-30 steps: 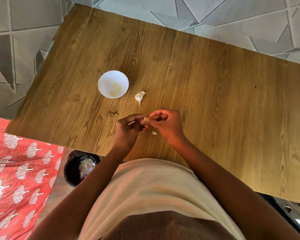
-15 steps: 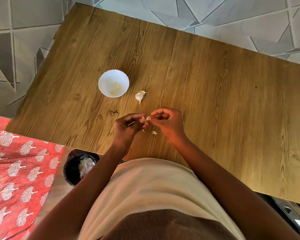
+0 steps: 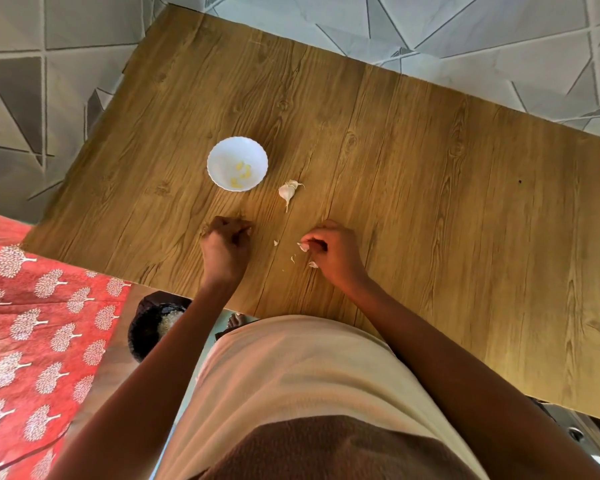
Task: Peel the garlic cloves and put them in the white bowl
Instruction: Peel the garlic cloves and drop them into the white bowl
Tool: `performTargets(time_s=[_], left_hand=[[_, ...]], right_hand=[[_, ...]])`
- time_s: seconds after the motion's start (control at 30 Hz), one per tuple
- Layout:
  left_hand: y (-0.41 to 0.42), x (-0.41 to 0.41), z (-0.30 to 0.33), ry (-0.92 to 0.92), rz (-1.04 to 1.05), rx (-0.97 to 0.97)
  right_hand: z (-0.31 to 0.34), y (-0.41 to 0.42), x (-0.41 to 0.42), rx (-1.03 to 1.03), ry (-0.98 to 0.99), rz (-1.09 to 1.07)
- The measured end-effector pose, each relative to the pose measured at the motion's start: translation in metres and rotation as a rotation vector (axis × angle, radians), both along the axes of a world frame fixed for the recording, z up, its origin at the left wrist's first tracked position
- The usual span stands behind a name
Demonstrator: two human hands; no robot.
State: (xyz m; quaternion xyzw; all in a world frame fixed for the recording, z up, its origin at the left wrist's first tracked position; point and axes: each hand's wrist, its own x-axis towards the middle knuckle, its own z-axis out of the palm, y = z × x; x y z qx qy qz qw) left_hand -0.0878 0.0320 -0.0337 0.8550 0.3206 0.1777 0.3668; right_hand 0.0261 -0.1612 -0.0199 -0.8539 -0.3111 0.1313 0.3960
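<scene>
Head view, looking down on a wooden table (image 3: 413, 174) set on a floor of grey tiles (image 3: 499, 36). Near the middle-left of the table, a white bowl (image 3: 219, 157) with a scalloped rim, holding a few small yellowish peeled cloves (image 3: 240, 173). Just to the right of the bowl, apart from it, a piece of garlic (image 3: 287, 191) still in its papery skin, stem end pointing toward the near edge. Closer in, two bare hands, well apart from each other. Left hand (image 3: 224, 249) below the bowl, knuckles up, fingers curled under toward the tabletop; whether anything sits inside that curl cannot be told, since the palm side is hidden. Right hand (image 3: 336, 251) below and right of the garlic, fingers bent and drawn together, pinching a pale scrap of garlic skin (image 3: 303, 246) at the fingertips. Between the hands, on the wood, small white flakes of skin (image 3: 292, 259), one more by the heel of the right hand. Below the near table edge, a cream and brown garment (image 3: 309, 393) on the person's body. On the left, a red cloth (image 3: 32, 334) printed with white trees, and beside it a dark round bin (image 3: 146, 327) with pale scraps inside.
</scene>
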Motion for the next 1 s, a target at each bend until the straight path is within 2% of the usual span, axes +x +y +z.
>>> performTargets(time_s=[0.2,0.33,0.43,0.57,0.7,0.8,0.93,1.0], left_hand=[[-0.005,-0.015,-0.004,-0.051,0.011,0.076],[-0.015,-0.035,-0.004,-0.074,0.022,0.116],[-0.021,-0.049,-0.007,-0.078,-0.060,0.110],[-0.017,-0.054,-0.007,-0.090,-0.150,0.111],[-0.013,-0.058,-0.010,-0.079,-0.251,0.108],[-0.011,-0.061,-0.011,-0.052,-0.332,0.071],[-0.004,-0.058,-0.013,-0.066,-0.420,0.036],[0.000,-0.057,-0.014,-0.072,-0.443,-0.001]], right_hand=[[-0.008,0.001,-0.003,-0.210,-0.262,0.196],[-0.005,-0.002,-0.013,-0.230,-0.302,0.338],[0.002,0.015,-0.016,-0.189,-0.327,0.326],[-0.006,0.039,-0.018,-0.273,-0.441,0.479],[-0.016,-0.004,-0.034,-0.312,-0.539,0.521],[-0.015,-0.037,-0.043,-0.328,-0.522,0.419],[-0.014,-0.040,-0.057,-0.281,-0.201,-0.089],[-0.018,-0.028,-0.068,-0.250,-0.103,-0.233]])
